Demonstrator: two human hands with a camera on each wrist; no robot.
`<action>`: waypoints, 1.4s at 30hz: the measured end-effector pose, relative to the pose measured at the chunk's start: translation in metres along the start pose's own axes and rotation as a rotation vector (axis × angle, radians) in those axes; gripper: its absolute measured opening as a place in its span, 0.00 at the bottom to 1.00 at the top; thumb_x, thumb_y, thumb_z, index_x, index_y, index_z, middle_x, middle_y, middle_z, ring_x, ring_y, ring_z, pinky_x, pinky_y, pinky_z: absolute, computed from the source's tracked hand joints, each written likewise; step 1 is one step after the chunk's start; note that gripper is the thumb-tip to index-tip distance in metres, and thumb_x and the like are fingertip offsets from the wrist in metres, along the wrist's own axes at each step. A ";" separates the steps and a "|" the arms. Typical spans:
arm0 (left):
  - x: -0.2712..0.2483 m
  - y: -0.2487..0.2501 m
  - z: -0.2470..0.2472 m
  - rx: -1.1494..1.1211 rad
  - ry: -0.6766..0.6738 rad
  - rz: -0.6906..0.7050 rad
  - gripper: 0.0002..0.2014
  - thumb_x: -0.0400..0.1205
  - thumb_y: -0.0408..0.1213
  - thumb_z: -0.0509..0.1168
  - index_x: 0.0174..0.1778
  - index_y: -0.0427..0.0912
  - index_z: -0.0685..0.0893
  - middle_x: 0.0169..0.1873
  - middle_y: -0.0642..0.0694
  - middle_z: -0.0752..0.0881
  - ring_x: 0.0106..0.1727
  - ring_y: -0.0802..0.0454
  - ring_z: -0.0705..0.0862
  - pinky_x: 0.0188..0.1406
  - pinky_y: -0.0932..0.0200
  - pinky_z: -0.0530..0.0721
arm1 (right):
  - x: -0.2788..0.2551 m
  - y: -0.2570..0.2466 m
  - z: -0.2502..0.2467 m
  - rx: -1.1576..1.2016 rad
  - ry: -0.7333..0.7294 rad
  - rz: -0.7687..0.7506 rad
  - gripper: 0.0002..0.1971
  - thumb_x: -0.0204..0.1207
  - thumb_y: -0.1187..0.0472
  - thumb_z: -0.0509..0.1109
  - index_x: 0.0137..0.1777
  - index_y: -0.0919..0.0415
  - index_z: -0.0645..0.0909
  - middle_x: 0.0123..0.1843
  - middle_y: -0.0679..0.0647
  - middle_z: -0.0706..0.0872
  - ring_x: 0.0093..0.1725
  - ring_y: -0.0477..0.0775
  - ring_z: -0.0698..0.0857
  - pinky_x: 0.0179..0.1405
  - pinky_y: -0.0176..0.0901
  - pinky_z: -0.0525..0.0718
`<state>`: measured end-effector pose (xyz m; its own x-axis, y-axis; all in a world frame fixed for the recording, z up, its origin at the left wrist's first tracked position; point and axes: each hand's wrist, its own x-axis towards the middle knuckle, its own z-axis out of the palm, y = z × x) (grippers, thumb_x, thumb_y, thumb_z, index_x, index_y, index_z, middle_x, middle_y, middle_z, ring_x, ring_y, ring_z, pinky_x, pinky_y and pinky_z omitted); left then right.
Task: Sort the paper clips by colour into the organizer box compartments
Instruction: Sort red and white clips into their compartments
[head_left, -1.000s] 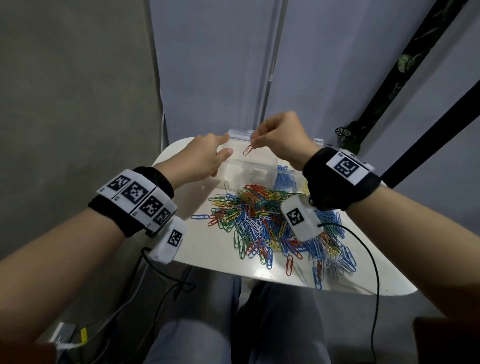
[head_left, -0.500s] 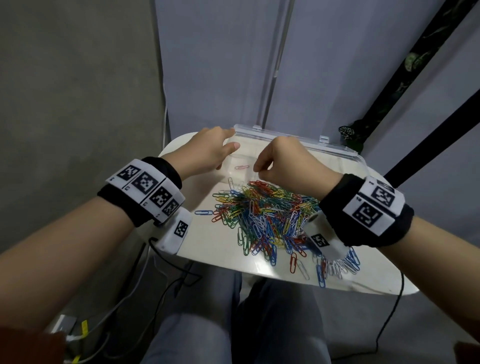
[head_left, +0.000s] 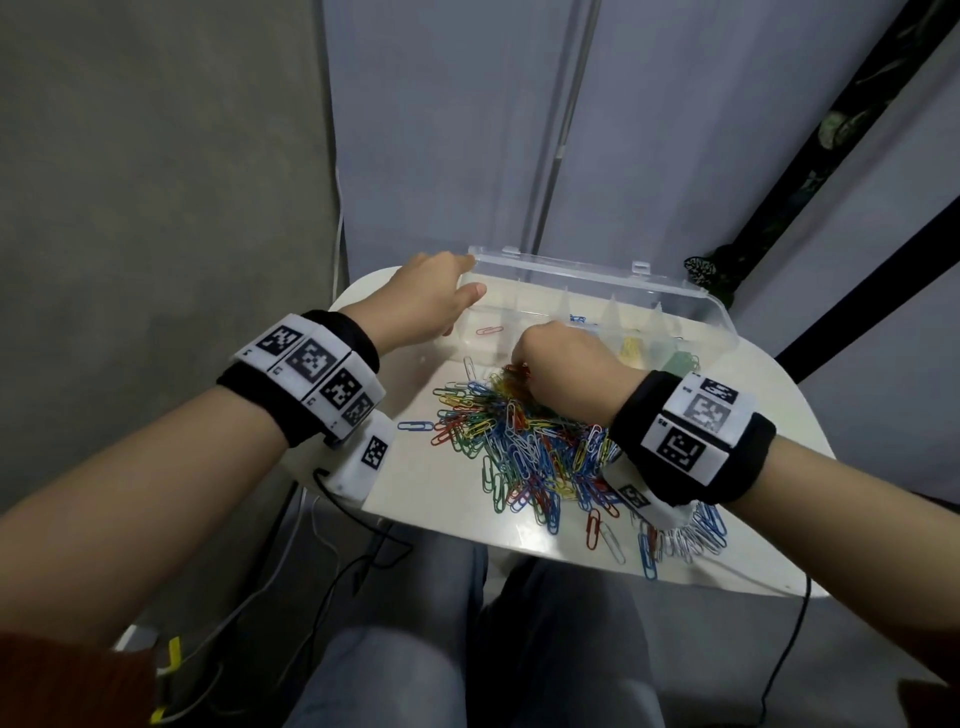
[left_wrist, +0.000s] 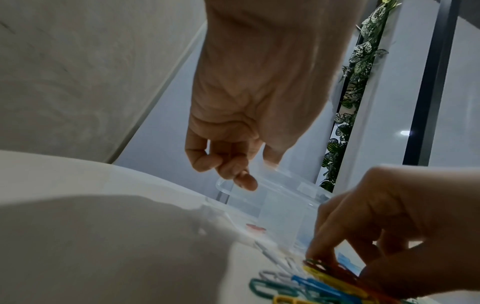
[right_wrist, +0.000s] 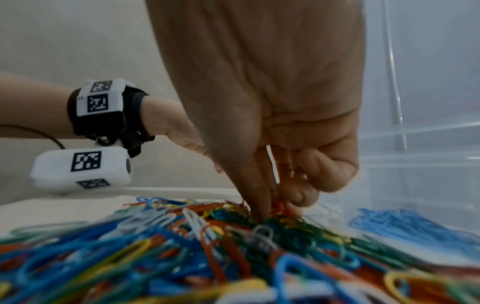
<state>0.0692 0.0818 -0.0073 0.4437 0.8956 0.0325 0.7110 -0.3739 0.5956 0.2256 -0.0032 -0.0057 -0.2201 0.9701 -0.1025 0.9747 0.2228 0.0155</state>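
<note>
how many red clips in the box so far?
1: a red clip in the leftmost compartment of the organizer box, beside the left hand. The right hand covers part of the box; more may be hidden.

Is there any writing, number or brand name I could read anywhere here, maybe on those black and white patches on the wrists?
No readable words, brands or numbers.
Black-and-white square code patterns on the left wristband: patterns only, no letters.
Same code patterns on the right wristband: tiny marks beside them, too small to read.
Code squares on the white wrist camera housing: no text.
Clear plastic organizer box and mixed-colour paper clip pile: no labels visible.
</note>
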 end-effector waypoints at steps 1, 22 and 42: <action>0.000 0.000 0.000 -0.007 0.000 0.000 0.25 0.89 0.46 0.56 0.81 0.39 0.67 0.33 0.41 0.88 0.46 0.47 0.82 0.50 0.55 0.73 | 0.000 0.000 0.001 0.012 -0.001 0.001 0.11 0.76 0.72 0.62 0.54 0.68 0.83 0.51 0.66 0.86 0.50 0.67 0.84 0.45 0.50 0.83; 0.001 -0.001 0.001 -0.009 -0.015 -0.001 0.25 0.89 0.45 0.56 0.81 0.41 0.67 0.33 0.39 0.89 0.45 0.41 0.87 0.52 0.53 0.79 | -0.017 0.048 -0.033 1.204 -0.054 0.339 0.02 0.71 0.75 0.74 0.38 0.75 0.86 0.30 0.63 0.85 0.19 0.47 0.69 0.17 0.33 0.66; -0.001 0.000 0.001 -0.003 -0.017 -0.007 0.25 0.89 0.44 0.55 0.82 0.41 0.65 0.33 0.39 0.89 0.45 0.44 0.85 0.48 0.56 0.74 | -0.011 0.029 -0.010 0.487 -0.038 0.211 0.06 0.67 0.69 0.80 0.43 0.62 0.91 0.35 0.51 0.86 0.36 0.49 0.84 0.31 0.34 0.79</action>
<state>0.0693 0.0812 -0.0083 0.4476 0.8941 0.0146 0.7128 -0.3666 0.5979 0.2557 -0.0066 0.0056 -0.0248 0.9828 -0.1829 0.9042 -0.0560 -0.4235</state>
